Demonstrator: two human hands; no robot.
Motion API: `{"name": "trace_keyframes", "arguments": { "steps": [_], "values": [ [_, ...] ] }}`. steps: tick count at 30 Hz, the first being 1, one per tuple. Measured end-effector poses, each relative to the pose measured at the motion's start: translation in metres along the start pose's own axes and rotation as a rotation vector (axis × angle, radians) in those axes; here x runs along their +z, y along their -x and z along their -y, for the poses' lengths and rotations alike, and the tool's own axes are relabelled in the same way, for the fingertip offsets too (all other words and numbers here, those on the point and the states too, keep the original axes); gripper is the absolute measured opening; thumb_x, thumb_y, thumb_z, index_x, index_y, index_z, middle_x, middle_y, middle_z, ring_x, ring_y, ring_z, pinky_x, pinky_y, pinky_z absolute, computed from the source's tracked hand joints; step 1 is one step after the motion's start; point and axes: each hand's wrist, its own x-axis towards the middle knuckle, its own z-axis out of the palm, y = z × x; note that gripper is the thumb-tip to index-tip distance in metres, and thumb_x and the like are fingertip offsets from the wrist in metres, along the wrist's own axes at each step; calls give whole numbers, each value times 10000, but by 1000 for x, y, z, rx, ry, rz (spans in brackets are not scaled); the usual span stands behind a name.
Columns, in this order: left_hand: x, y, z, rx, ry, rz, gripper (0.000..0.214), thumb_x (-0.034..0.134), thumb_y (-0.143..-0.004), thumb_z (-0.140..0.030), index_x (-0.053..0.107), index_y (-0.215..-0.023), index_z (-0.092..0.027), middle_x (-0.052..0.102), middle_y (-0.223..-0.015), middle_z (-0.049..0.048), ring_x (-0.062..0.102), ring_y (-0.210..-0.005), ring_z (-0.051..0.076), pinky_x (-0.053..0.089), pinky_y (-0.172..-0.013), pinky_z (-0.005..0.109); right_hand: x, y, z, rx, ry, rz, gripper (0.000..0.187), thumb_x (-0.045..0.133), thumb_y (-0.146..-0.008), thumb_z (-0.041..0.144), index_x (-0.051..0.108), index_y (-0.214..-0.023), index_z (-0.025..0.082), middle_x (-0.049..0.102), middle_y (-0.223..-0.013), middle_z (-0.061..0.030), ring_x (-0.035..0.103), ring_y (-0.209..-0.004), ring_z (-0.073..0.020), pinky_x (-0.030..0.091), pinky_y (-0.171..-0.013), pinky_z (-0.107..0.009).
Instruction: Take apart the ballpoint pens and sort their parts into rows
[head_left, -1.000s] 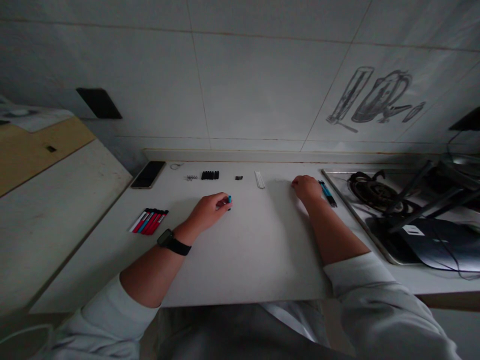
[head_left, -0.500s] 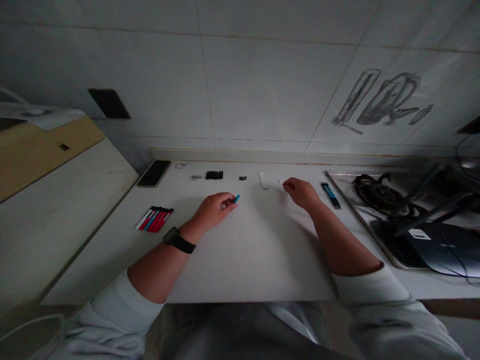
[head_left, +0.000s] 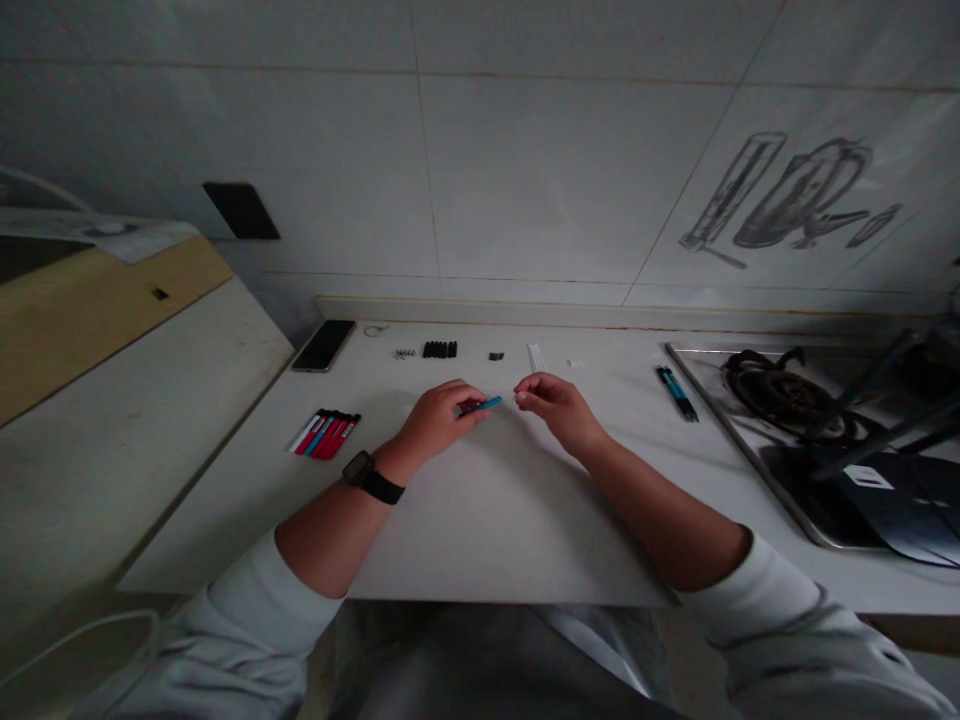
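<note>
My left hand [head_left: 442, 420] is closed around a slim blue pen barrel [head_left: 491, 402], whose end sticks out past the fingertips toward the right. Close to that end, my right hand [head_left: 553, 402] is pinched, thumb against forefinger; whatever is between them is too small to make out. Just behind the right hand lie thin white sticks [head_left: 535, 356], partly covered by it. Some tiny pale pieces [head_left: 575, 363] rest to their right. Farther left are small dark pieces [head_left: 496, 356], a row of black grips [head_left: 440, 349] and several little springs [head_left: 405, 353].
Red, blue and white pen barrels [head_left: 326, 435] lie side by side at the left. A phone [head_left: 323, 345] is at the back left corner, with a thin ring [head_left: 375, 330] beside it. Blue-and-black pens [head_left: 676, 393] lie before the gas stove [head_left: 780, 400] on the right.
My right hand has come left from the tiny pale pieces to near the blue pen barrel. More of the barrel now shows beyond my left fingers. The view has shifted slightly.
</note>
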Motion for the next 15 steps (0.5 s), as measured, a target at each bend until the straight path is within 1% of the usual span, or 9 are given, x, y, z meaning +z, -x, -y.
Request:
{"name": "trace_keyframes", "arguments": {
  "steps": [5,9,15],
  "values": [
    [-1,0,-2,18,5,6,90,732,-902,-277,702,-942,-203,680,-874,25,632,-806,160,496,-763,294,3,0,-5,-12,-10,-10,331,803,-750,493,686,-872,208,676,-819,-15,608,-754,-145,497,-745,-305],
    [-1,1,-1,29,12,10,107,739,-901,-284,703,-957,-200,682,-894,26,636,-827,158,493,-775,292,4,1,-6,-46,62,-12,307,780,-783,487,702,-880,207,700,-834,-28,625,-761,-150,501,-741,-302],
    [1,2,0,29,4,32,95,744,-893,-263,708,-957,-202,678,-888,24,633,-823,160,500,-770,291,7,3,-8,-138,173,-1,284,750,-816,482,720,-884,208,728,-842,-44,662,-770,-168,523,-733,-306]
  ]
}}
